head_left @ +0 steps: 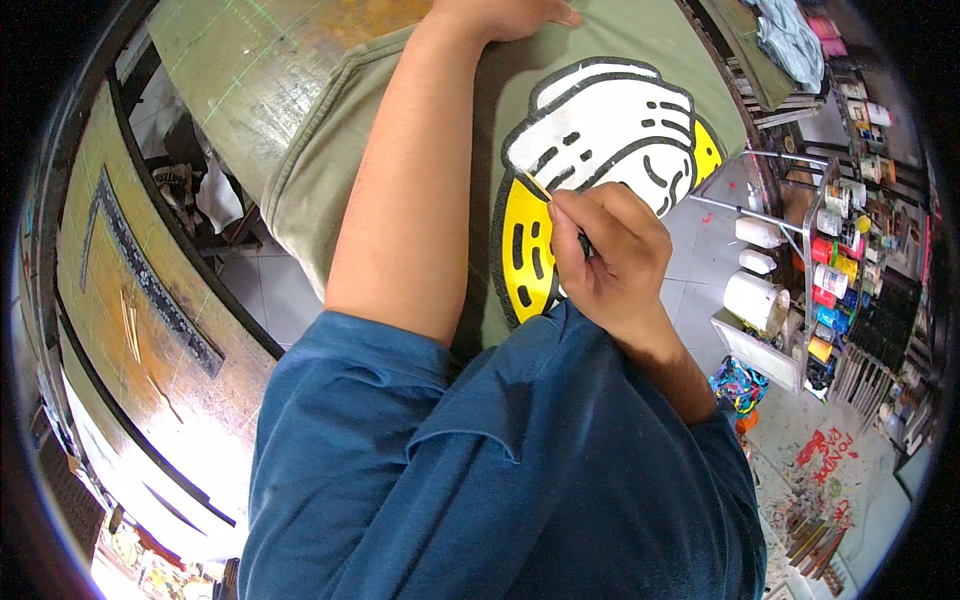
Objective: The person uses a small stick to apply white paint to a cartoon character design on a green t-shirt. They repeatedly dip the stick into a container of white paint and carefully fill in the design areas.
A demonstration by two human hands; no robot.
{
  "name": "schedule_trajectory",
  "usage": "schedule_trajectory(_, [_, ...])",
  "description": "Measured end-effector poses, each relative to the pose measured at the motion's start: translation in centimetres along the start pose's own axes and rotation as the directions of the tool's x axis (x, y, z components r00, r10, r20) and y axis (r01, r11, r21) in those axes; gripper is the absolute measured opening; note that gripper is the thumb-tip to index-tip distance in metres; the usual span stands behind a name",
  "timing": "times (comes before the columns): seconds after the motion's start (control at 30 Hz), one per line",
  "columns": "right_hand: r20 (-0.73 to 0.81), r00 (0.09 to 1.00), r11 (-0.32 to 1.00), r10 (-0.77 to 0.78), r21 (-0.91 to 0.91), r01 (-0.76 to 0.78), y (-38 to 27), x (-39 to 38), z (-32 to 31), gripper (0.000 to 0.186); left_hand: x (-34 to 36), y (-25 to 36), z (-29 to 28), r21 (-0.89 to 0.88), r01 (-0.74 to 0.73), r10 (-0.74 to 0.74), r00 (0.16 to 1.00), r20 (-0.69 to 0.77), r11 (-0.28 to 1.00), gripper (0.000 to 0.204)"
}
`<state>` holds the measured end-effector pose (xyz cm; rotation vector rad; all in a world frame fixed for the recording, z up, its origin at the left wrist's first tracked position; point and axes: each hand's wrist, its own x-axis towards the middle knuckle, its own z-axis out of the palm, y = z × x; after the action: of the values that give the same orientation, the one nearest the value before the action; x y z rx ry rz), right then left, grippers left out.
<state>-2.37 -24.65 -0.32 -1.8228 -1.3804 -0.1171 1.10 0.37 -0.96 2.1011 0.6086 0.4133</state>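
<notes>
Olive-green cloth (340, 160), perhaps a garment, is spread over the work table and bears a large cartoon picture (590, 125) in white, yellow and black outlines. In my right hand (615, 255) is a thin paintbrush (535, 186), pinched between thumb and fingers. Its tip meets the picture where white borders yellow, near the left black outline. My left hand (500, 15) rests on the cloth above the picture, cut off by the upper edge; the part of it that shows lies flat with a digit stretched out.
To the left stands another worn table (190, 330) with a dark angled strip (165, 280) and thin sticks (130, 325) on it. At right, a rack (805, 230) holds several paint tubs and bottles. A white bucket (755, 303) and tangled coloured strings (738, 384) are below.
</notes>
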Motion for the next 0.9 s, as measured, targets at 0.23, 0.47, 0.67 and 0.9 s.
schedule_trajectory(0.23, [0.008,1.0,1.0,0.016,0.015,-0.016,-0.2,0.3,-0.3,0.014,0.2,0.0,0.3,0.02,-0.019,0.02,1.0,-0.007,1.0,0.029])
schedule_trajectory(0.47, [-0.004,0.998,0.998,0.063,-0.028,-0.063,-0.2,0.4,-0.8,0.015,0.1,-0.1,0.2,0.034,-0.034,0.034,0.999,-0.012,0.999,0.03])
schedule_trajectory(0.67, [-0.055,0.994,0.995,0.097,-0.013,-0.098,0.4,0.0,-0.3,0.017,0.0,0.4,0.1,0.005,0.039,-0.039,0.999,0.006,0.999,0.026])
schedule_trajectory(0.9, [-0.062,0.992,0.994,0.109,0.008,-0.108,0.8,0.1,-0.2,0.016,-0.6,1.3,-0.6,-0.014,0.039,-0.039,0.999,0.024,0.999,0.024])
